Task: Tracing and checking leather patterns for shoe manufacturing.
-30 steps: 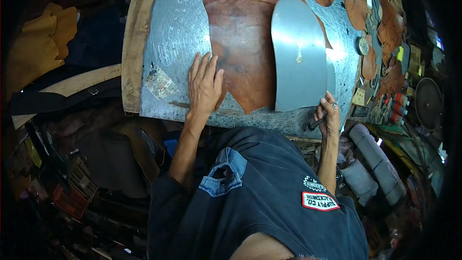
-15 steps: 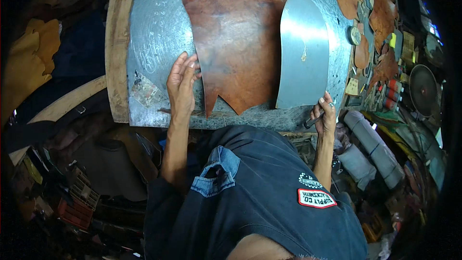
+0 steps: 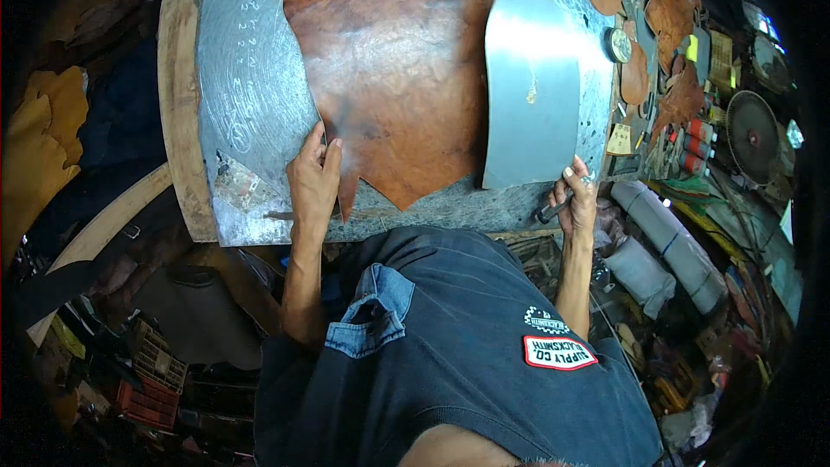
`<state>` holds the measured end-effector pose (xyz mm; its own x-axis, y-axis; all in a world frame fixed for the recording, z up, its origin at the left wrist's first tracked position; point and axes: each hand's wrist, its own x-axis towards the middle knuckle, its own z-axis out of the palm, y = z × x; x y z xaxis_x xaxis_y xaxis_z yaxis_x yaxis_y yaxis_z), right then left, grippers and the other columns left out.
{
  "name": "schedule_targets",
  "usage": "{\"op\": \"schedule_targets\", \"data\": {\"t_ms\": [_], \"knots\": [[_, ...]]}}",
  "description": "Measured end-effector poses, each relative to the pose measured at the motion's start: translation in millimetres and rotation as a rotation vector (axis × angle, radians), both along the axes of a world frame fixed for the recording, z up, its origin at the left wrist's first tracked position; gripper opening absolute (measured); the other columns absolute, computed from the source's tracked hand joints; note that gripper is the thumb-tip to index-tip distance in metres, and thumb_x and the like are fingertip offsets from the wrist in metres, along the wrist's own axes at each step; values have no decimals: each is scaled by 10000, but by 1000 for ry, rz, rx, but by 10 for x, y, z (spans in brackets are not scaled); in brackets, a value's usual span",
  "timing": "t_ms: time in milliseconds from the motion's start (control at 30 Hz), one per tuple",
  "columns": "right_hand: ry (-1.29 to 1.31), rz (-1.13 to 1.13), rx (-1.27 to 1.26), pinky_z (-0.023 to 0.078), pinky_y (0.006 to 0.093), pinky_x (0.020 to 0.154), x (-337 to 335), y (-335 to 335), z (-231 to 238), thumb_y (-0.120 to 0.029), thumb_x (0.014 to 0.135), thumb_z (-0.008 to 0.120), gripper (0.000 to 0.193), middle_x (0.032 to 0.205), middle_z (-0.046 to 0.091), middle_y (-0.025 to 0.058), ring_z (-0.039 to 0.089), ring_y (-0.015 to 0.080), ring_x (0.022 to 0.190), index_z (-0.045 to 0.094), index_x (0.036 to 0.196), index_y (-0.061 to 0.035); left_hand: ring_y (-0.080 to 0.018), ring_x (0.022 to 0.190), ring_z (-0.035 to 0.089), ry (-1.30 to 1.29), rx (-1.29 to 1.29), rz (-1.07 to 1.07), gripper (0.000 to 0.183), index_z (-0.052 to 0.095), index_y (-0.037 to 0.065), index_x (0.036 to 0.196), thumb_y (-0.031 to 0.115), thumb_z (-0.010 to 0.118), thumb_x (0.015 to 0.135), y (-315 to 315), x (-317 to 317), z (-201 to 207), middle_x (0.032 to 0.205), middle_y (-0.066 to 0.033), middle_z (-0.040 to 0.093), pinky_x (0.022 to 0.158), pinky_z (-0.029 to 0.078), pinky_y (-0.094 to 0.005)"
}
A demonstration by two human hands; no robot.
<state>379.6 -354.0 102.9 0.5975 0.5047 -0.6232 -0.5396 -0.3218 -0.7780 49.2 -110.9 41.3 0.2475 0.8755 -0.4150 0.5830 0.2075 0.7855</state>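
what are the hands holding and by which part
The left hand pinches the brown leather by its left edge; the right hand grips a dark tool, its held part hidden, and seems to pinch the grey plate by its lower right corner.

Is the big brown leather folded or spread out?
Spread out: the brown leather lies across the metal tabletop, one wide surface showing. Its far end is out of view; cannot tell there.
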Motion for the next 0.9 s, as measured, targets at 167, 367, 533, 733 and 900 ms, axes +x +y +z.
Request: {"op": "schedule_targets", "data": {"t_ms": [167,367,533,733,900], "knots": [[33,107,-150,397,261,433,-279,359,-49,-104,913,585,405,579,468,-11,426,82,448,487,1285,21,-136,561,512,55,32,25,461,540,-20,1308,162,650,899,59,22,56,648,-107,567,557,452,-309],[59,217,-190,374,251,402,-706,796,-116,-63,913,586,309,614,527,-4,432,85,432,576,1208,27,-157,498,473,120,22,-17,448,549,-5,1298,166,653,897,120,35,150,596,-123,525,513,423,-340],[42,314,-176,384,234,418,-770,891,-215,-65,924,598,282,680,588,1,452,66,454,610,1192,21,-284,557,588,170,119,-101,429,578,5,1259,191,666,883,176,-18,147,662,-151,604,551,465,-391],[-66,395,-224,387,224,424,-784,920,-282,-86,926,587,285,718,616,11,466,62,466,617,1191,14,-349,1110,558,273,608,-289,567,539,28,1305,260,733,826,473,-37,131,1161,-189,620,884,449,-430],[-146,383,-303,392,235,435,-816,907,-284,-101,921,583,299,710,619,22,462,68,473,628,1195,9,-420,1389,295,174,643,-494,728,425,60,1405,354,737,816,590,-49,-162,1361,-226,509,1119,234,-537]]}}
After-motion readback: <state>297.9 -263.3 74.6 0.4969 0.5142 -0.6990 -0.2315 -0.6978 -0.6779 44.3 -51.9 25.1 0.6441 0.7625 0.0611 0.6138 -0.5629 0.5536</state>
